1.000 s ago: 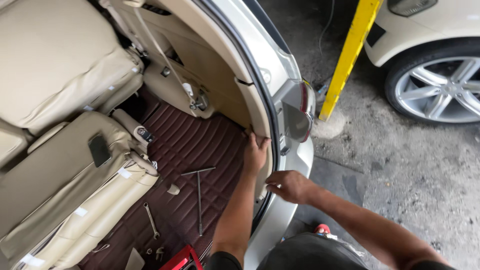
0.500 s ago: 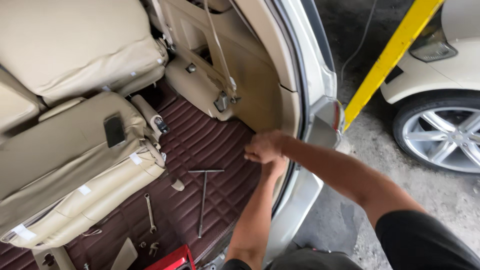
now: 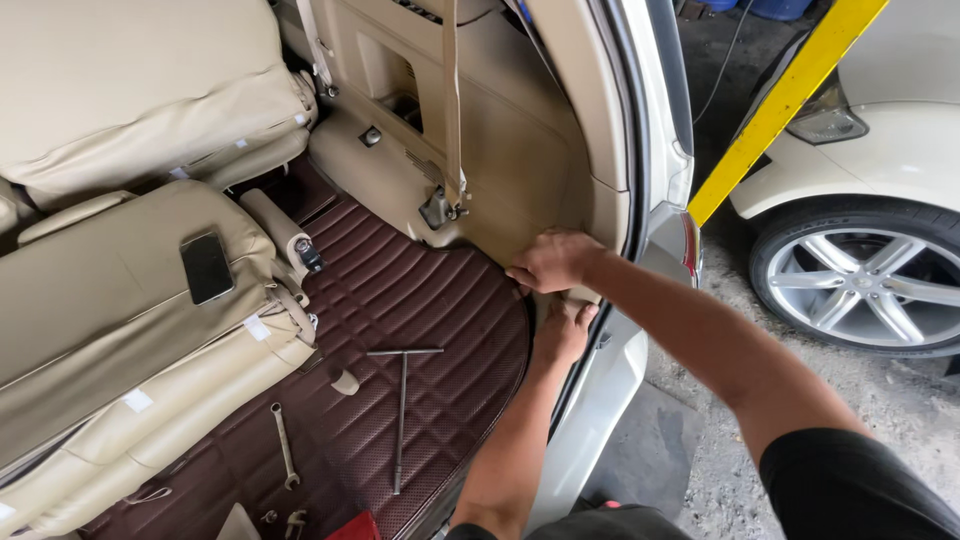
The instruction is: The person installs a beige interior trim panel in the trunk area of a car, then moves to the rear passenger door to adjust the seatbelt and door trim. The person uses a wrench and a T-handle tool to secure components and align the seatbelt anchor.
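Both hands work at the rear corner of the car's cargo opening, where the beige side trim panel [image 3: 520,180] meets the edge of the maroon quilted floor mat [image 3: 420,330]. The right hand [image 3: 552,260] lies on the panel's lower edge, its fingers [image 3: 522,278] curled together and pressed against the trim just above the mat's border. The left hand [image 3: 563,328] sits directly beneath it, touching it, palm down on the sill; its fingers are hidden, so whether they are spread or bent I cannot tell. Open mat lies to the left of the hands, with a T-handle wrench [image 3: 402,400] lying well apart from them and a small spanner [image 3: 284,445] farther left near the folded beige seat [image 3: 110,330]. A dark phone [image 3: 207,267] rests flat on that seat, and small white rectangular tags dot the seat's edges. A seat belt [image 3: 451,110] hangs down the panel. Outside, a yellow post [image 3: 790,95] slants past a white car's wheel [image 3: 865,280].
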